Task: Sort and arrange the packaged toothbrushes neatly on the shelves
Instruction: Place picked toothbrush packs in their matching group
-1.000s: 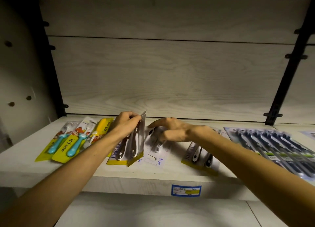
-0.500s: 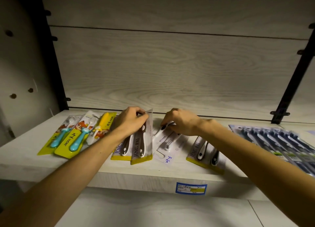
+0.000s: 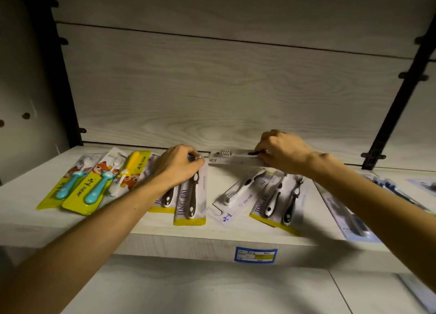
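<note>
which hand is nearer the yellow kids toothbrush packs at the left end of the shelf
Left. The left hand rests on a grey Jing Pai pack just right of the yellow kids packs. The right hand grips a white pack farther right, near the back wall.

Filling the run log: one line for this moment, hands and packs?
left hand holds upright pack | right hand holds white pack lifted crosswise near back wall | shelf | sorting unfinished
</note>
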The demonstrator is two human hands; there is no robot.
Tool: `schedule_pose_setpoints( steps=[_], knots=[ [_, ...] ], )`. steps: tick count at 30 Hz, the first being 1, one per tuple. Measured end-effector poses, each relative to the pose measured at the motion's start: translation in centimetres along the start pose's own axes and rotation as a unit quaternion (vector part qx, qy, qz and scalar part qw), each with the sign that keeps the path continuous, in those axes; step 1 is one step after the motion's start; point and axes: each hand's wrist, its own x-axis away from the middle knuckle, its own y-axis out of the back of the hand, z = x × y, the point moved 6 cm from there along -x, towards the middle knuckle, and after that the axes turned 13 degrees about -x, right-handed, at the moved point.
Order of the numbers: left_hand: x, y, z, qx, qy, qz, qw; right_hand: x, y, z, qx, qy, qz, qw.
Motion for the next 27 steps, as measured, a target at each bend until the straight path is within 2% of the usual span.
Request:
schedule_pose_setpoints(
  steps=[3,7,11,13,15,17,19,24,27],
  knots=[
    [0.2,-0.1,-0.6,-0.012,-0.011,-0.002,1.0,1.1,-0.3,1.1,-0.026,-0.075,0.004,0.997],
    [0.5,-0.4,-1.5,-0.005,-0.045,-0.003,0.999,1.9,-1.8,4.9,-0.169,-0.098,0.004,0.981],
    [0.6,-0.5,-1.7,-0.006,-0.068,0.026,0.997,2.2,-2.0,5.5,-0.351,-0.102,-0.002,0.931],
    [0.7,-0.8,-1.9,-0.03,-0.095,0.061,0.993,2.6,-2.1,3.8,-0.393,-0.133,-0.022,0.91],
    [0.8,-0.6,-2.2,-0.062,-0.123,0.071,0.988,3.2,-2.6,2.2,-0.36,-0.143,0.003,0.922],
    [0.8,-0.3,-3.0,-0.108,-0.155,0.074,0.979,3.7,-3.8,1.3,-0.276,-0.13,0.067,0.95],
    [0.6,0.1,-4.2,-0.106,-0.168,0.094,0.976,3.8,-4.7,0.9,-0.229,-0.111,0.109,0.961],
    [0.3,-0.6,-6.7,-0.094,-0.186,0.147,0.967,2.4,-4.7,1.8,-0.236,-0.036,0.078,0.968],
    [0.2,-1.2,-6.5,-0.055,-0.171,0.111,0.977,1.5,-5.2,2.2,-0.233,-0.033,0.11,0.966]
  ],
)
